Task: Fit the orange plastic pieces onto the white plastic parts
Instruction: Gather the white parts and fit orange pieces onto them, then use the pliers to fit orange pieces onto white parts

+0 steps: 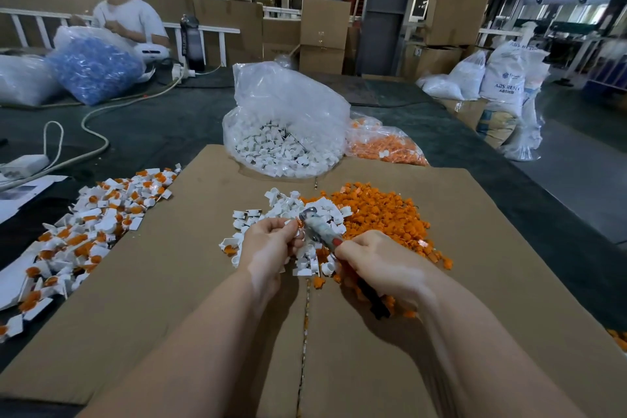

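Loose parts (291, 210) lie under the hands (325, 258); a pieces heap (380, 214) right, fitted ones (91, 224) left, bags (285, 132) behind.

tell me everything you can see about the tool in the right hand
The small hammer-like tool has a grey metal-looking head, blurred, and a pale, worn shaft with a red band near the grip; a dark end seems to stick out below the hand. It lies tilted, head up and to the left, above the pile of loose white plastic parts. The right hand grips its lower end. Its head meets the small orange-and-white piece pinched by the left hand.
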A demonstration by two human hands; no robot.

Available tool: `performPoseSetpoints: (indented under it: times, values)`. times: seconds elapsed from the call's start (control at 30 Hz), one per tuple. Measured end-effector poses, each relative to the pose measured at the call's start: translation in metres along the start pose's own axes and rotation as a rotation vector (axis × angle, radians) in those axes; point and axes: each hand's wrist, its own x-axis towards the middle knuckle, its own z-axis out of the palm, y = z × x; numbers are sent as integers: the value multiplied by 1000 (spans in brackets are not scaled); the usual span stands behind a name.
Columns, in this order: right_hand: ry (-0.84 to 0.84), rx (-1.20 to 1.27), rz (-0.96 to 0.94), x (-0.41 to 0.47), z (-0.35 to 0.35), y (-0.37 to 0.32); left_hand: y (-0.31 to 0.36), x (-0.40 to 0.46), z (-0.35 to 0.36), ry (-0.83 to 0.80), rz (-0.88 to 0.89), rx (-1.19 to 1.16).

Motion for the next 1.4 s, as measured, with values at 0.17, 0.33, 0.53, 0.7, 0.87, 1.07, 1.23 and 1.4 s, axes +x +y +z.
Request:
performPoseSetpoints:
  times: [0.17, 0.33, 0.53, 0.7, 0.87, 1.07, 1.23, 1.4]
  values:
    - [-38, 19, -13, 0, 0, 0, 1, 0, -1, 46, -24, -19]
    - [-82, -17, -36, -3, 1, -3, 3, 2, -2, 61, -31, -30]
    - [-41, -152, -81, -4, 6, -5, 2, -1, -1, 59, -42, -53]
    - [73, -227, -86, 0, 14, -1, 2, -3, 4, 72, -24, -80]
    - [147, -262, -76, 3, 21, 5, -2, -5, 5, 78, -32, -91]
    - [344, -149, -85, 1, 22, 23, -8, -6, 0, 65, 48, -10]
    - [709, -459, -29, 11, 10, 44, -18, -18, -7, 25, 239, 355]
    - [739, -816, 26, 23, 6, 65, -23, -19, -10, 40, 350, 552]
